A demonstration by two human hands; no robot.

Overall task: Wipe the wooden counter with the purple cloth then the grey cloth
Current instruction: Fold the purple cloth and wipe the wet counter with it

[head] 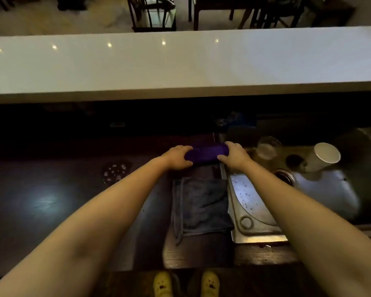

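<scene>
A purple cloth, bunched into a roll, sits at the far side of the dark wooden counter. My left hand grips its left end and my right hand grips its right end. Just nearer to me, a grey cloth lies folded flat on the counter, beside the left rim of the sink; neither hand touches it.
A steel sink lies to the right, holding a tipped white paper cup and a clear glass. A round drain grate sits left of my hands. A raised white bar top runs across behind the counter.
</scene>
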